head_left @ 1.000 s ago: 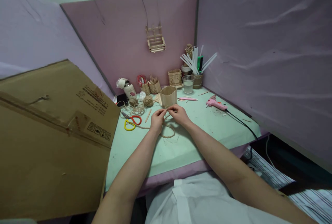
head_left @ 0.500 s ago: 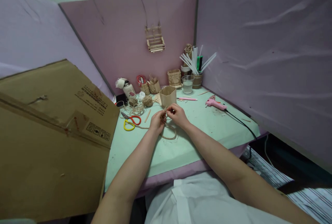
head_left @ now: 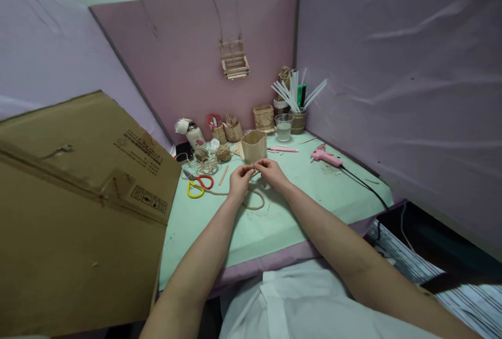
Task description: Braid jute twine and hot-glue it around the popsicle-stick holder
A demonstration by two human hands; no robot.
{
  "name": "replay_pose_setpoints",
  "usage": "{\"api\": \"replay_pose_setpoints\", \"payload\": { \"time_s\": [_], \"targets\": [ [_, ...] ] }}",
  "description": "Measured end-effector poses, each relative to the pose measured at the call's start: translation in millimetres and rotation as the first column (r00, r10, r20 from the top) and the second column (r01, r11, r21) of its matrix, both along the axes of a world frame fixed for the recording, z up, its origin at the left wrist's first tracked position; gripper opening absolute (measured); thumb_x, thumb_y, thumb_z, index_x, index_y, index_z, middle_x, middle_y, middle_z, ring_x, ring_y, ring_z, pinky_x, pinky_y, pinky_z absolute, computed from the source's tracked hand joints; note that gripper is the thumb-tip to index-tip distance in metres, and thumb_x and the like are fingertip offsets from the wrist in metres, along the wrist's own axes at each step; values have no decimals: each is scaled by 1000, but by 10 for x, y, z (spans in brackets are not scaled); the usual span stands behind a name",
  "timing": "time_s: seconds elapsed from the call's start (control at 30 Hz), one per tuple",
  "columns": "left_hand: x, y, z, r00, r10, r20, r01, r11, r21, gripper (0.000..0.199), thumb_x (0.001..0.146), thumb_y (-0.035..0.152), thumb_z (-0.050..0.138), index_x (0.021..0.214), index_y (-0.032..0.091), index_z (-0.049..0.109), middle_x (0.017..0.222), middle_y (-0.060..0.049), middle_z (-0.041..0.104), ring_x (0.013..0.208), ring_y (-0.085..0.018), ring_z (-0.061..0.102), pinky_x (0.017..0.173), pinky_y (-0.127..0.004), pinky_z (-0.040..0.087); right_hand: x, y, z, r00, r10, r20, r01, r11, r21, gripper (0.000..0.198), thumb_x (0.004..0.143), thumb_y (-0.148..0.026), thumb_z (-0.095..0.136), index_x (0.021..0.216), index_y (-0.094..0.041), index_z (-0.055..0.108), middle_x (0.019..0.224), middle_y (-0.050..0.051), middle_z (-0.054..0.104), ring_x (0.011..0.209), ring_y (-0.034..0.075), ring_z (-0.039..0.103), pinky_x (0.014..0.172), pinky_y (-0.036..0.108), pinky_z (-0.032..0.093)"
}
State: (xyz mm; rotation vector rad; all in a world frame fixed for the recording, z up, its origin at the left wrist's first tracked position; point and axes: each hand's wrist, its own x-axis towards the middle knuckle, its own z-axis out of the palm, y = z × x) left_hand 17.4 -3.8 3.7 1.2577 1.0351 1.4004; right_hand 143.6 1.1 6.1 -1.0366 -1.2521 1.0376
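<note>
Over the middle of the table, my left hand (head_left: 240, 181) and my right hand (head_left: 271, 172) meet fingertip to fingertip, both pinching a thick brown cord (head_left: 254, 206). Its lower part loops on the tabletop below my fingers and trails left toward the scissors. Most of the pinched piece is hidden by my fingers. Just behind my hands stands a wooden-stick cup (head_left: 254, 148), upright and open at the top. Scissors with red and yellow handles (head_left: 199, 186) lie left of my left hand, and a single wooden stick (head_left: 223, 175) lies between them.
A pink glue gun (head_left: 327, 157) with a black cable lies at the right. Twine balls (head_left: 223, 153), a jar (head_left: 195, 135), a plastic cup of water (head_left: 284, 128) and a holder of white sticks (head_left: 298, 122) stand along the back. A large cardboard sheet (head_left: 86, 213) leans at the left.
My fingertips have come together, the left hand rising slightly and turning its fingers right. The cord loop on the table has shrunk and shifted a little left.
</note>
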Motion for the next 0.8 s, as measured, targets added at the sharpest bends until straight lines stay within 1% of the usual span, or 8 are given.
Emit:
{"api": "replay_pose_setpoints", "payload": {
  "time_s": [0.1, 0.2, 0.27, 0.4, 0.57, 0.7, 0.8],
  "targets": [
    [-7, -9, -17, 978, 31, -206, -16, 997, 77, 11, 74, 26, 64, 78, 15, 67, 71, -2, 67, 71, -15, 60, 73, -28, 44, 4, 5, -1, 999, 14, -30, -15, 999, -38, 23, 69, -41, 64, 71, -19, 63, 63, -1, 59, 60, 12, 49, 55, 24, 38],
    [-23, -27, -19, 912, 69, -405, -24, 993, 115, 15, 79, 26, 58, 73, 16, 66, 66, -2, 66, 68, -15, 58, 70, -27, 42, 1, 8, -1, 999, 23, -49, -27, 997, -74, 22, 67, -40, 64, 70, -18, 63, 63, -2, 59, 59, 12, 49, 54, 24, 37],
    [-31, -35, -12, 877, 74, -476, -14, 992, 128, 16, 81, 27, 57, 72, 16, 66, 66, -1, 66, 68, -15, 58, 69, -26, 42, -4, 8, -3, 998, 18, -60, -24, 995, -97, 20, 67, -38, 64, 68, -18, 63, 62, -2, 59, 59, 12, 49, 55, 24, 37],
    [-26, -33, 1, 853, 64, -518, -1, 993, 120, 16, 80, 28, 58, 70, 17, 65, 64, 0, 65, 65, -14, 57, 67, -26, 41, -9, 23, -26, 995, -42, -95, 28, 990, -137, 16, 66, -34, 65, 66, -18, 62, 59, -2, 57, 58, 12, 48, 55, 24, 36],
    [31, -64, 0, 862, 15, -507, 28, 997, 78, 15, 78, 28, 60, 69, 17, 65, 62, 0, 64, 62, -14, 55, 65, -27, 40, 17, 84, -69, 970, -142, -197, 104, 976, -191, 17, 68, -33, 64, 63, -20, 54, 52, -5, 48, 51, 10, 43, 48, 23, 32],
    [103, -127, 22, 856, -47, -515, 94, 993, 64, 17, 77, 29, 59, 65, 18, 63, 59, 0, 63, 59, -14, 54, 65, -28, 40, 36, 130, -83, 940, -158, -303, 94, 972, -214, 27, 69, -32, 62, 57, -23, 40, 45, -8, 35, 41, 8, 32, 43, 23, 25],
    [129, -155, 47, 856, -65, -513, 112, 992, 61, 18, 76, 29, 59, 63, 18, 62, 57, 0, 62, 57, -14, 52, 63, -28, 39, 35, 130, -74, 917, -151, -368, 78, 975, -206, 31, 69, -30, 62, 55, -24, 35, 42, -9, 32, 40, 8, 31, 42, 24, 24]
  ]
}}
